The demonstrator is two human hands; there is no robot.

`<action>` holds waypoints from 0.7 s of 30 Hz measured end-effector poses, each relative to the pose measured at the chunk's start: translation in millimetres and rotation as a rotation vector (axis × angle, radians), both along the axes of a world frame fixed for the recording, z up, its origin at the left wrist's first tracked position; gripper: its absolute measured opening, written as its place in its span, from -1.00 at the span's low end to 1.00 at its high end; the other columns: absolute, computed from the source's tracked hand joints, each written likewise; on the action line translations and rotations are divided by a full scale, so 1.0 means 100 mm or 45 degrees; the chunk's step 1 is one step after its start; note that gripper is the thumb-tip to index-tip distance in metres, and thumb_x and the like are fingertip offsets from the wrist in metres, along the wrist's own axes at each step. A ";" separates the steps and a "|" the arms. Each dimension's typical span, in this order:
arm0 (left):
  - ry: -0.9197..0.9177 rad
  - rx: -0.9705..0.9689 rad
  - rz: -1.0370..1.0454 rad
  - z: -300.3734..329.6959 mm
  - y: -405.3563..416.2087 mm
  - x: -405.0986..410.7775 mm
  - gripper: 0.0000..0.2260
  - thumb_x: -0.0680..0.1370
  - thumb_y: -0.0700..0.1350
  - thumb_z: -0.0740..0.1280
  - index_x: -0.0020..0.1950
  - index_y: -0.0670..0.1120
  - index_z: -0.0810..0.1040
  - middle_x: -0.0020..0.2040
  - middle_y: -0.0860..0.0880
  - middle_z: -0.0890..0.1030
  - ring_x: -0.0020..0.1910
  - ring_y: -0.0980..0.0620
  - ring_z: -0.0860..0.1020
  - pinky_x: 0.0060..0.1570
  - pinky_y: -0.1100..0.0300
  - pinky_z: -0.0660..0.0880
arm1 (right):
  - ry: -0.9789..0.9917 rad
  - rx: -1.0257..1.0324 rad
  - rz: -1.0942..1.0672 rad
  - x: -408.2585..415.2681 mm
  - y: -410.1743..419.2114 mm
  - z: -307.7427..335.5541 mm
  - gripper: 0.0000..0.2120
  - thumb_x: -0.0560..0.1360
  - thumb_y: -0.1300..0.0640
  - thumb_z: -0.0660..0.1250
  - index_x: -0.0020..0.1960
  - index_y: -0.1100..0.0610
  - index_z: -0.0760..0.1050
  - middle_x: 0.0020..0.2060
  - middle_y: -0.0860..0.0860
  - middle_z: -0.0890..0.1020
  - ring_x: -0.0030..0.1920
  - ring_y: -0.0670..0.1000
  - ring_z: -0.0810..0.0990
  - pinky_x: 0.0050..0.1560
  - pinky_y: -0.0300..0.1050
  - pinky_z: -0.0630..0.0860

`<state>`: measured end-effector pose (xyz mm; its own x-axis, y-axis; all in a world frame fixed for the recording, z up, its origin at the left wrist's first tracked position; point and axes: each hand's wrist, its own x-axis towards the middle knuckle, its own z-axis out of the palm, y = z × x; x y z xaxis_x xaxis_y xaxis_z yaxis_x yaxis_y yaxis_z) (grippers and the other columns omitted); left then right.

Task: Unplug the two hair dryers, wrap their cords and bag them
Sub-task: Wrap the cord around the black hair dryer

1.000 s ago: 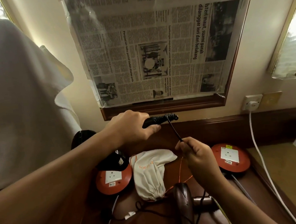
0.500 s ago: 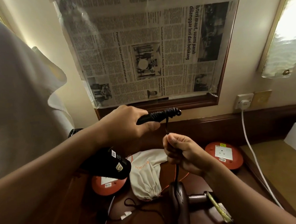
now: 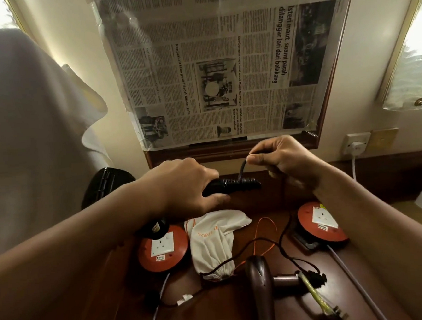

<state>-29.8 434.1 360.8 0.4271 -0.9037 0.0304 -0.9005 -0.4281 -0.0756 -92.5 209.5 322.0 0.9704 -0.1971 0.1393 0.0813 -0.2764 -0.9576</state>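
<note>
While left hand (image 3: 181, 184) grips black hair dryer (image 3: 221, 185) by its handle above the table (image 3: 240, 315), right hand (image 3: 283, 158) pinches its black cord (image 3: 241, 169), lifted just above the coils on the handle. White drawstring bag (image 3: 211, 244) lies below, between two orange socket reels (image 3: 162, 248); brown hair dryer (image 3: 259, 281) lies nearer the camera.
</note>
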 end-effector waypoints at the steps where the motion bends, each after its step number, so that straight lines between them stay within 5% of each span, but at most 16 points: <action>1: -0.050 0.023 0.013 -0.03 -0.02 0.01 -0.62 0.51 0.32 0.16 0.11 0.09 0.49 -0.28 0.17 0.45 -0.32 0.19 0.45 -0.34 0.26 0.38 | -0.031 -0.068 -0.011 -0.01 0.01 0.07 -0.96 0.42 0.25 0.42 -0.16 0.24 0.62 -0.47 0.07 0.48 -0.53 -0.01 0.38 -0.54 -0.31 0.28; 4: -0.155 0.081 0.047 -0.10 -0.07 0.03 -0.57 0.51 0.33 0.14 0.13 0.05 0.50 -0.22 0.12 0.47 -0.26 0.13 0.47 -0.29 0.22 0.44 | -0.135 -0.368 -0.058 -0.03 0.10 0.20 -0.94 0.41 0.25 0.45 -0.14 0.24 0.64 -0.41 -0.05 0.63 -0.40 -0.18 0.57 -0.35 -0.38 0.43; 7: -0.187 0.116 0.102 -0.16 -0.12 0.05 -0.56 0.50 0.34 0.13 0.13 0.05 0.50 -0.26 0.12 0.43 -0.28 0.12 0.46 -0.32 0.20 0.41 | -0.211 -0.623 -0.140 -0.03 0.18 0.19 -0.96 0.41 0.18 0.47 -0.17 0.15 0.66 -0.27 0.03 0.68 -0.22 -0.08 0.63 -0.19 -0.21 0.55; 10: -0.153 0.060 0.167 -0.24 -0.15 0.12 -0.62 0.52 0.30 0.16 0.08 0.06 0.51 -0.28 0.12 0.44 -0.32 0.17 0.44 -0.35 0.22 0.40 | -0.315 -0.758 -0.197 -0.09 0.26 0.14 -0.97 0.42 0.16 0.45 -0.16 0.11 0.67 -0.29 -0.05 0.67 -0.25 -0.15 0.62 -0.22 -0.28 0.54; 15: -0.107 0.026 0.278 -0.35 -0.18 0.25 -0.65 0.51 0.31 0.14 0.03 0.09 0.49 -0.23 0.11 0.49 -0.28 0.14 0.48 -0.34 0.19 0.42 | -0.436 -0.873 -0.214 -0.18 0.39 -0.05 -0.94 0.46 0.18 0.41 -0.14 0.13 0.66 -0.33 0.00 0.67 -0.30 -0.07 0.63 -0.24 -0.02 0.57; 21: -0.141 0.005 0.320 -0.41 -0.21 0.30 -0.59 0.51 0.31 0.14 0.09 0.02 0.51 -0.19 0.08 0.48 -0.20 0.06 0.49 -0.18 0.10 0.53 | -0.598 -0.991 -0.272 -0.29 0.55 -0.42 -0.81 0.44 0.16 0.32 -0.05 0.22 0.66 -0.25 0.08 0.70 -0.26 0.04 0.68 -0.29 0.01 0.61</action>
